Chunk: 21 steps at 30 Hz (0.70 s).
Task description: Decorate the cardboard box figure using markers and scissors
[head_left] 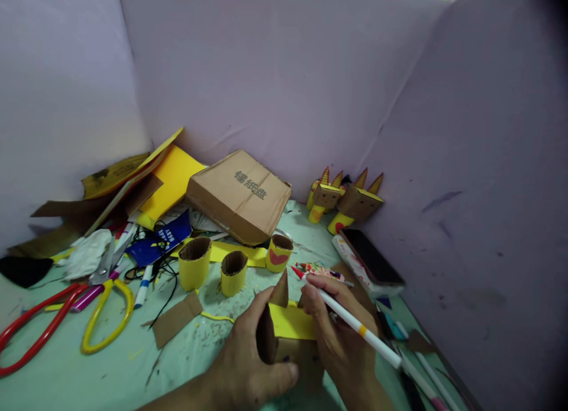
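Note:
My left hand grips a brown cardboard craft piece with a yellow paper band and pointed ears, low in the middle of the view. On that piece rests my right hand, which holds a white marker with a red tip pointing up and left toward one ear. Just beyond stand three yellow-wrapped cardboard tubes, one with a red heart. Two finished horned cardboard figures stand against the back wall.
A cardboard box and yellow sheets lie at the back. Red scissors and yellow scissors lie at the left among pens and scraps. A phone and more markers lie at the right by the purple wall.

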{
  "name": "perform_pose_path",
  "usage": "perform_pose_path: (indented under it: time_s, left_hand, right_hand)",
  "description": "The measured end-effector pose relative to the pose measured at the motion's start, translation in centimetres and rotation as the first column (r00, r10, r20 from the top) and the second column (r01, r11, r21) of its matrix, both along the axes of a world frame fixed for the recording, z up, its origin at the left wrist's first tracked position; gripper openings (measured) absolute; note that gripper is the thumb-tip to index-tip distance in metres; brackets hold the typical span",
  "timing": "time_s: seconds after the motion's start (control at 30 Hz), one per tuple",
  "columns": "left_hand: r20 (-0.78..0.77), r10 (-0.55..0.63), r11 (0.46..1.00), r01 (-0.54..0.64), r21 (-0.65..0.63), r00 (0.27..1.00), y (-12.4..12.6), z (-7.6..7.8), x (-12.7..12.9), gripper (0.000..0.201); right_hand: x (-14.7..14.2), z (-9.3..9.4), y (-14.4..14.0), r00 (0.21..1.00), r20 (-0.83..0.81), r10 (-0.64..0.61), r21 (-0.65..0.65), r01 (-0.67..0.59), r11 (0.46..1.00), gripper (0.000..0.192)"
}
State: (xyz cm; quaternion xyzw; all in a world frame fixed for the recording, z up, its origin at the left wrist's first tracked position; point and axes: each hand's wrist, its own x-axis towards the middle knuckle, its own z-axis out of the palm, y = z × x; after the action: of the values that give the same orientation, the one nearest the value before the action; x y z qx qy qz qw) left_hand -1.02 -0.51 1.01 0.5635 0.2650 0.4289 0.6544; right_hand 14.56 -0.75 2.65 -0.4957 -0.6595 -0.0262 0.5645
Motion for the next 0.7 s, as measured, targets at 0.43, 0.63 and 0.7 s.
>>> perform_pose_path:
  time_s: [0.43, 0.63, 0.7]
  left_hand:
    - [-0.020, 0.048, 0.999, -0.048, 0.017, 0.999, -0.17, -0.15, -0.03, 0.082]
    - [-0.005, 0.039, 0.999, -0.038, 0.031, 0.999, -0.14, -0.15, 0.05, 0.078]
    - [0.005, 0.032, 0.999, -0.032, 0.033, 0.999, -0.12, -0.13, 0.01, 0.077]
  right_hand:
    - [-0.20, 0.87, -0.31, 0.998, -0.005, 0.065, -0.044, -0.065, 0.997, 0.013]
    - [-0.16, 0.64, -0.15, 0.999, -0.012, 0.031, 0.003, -0.031, 1.000, 0.011]
    - [-0.17, 0.52, -0.15, 1.000, -0.022, 0.019, 0.010, -0.019, 1.000, 0.010]
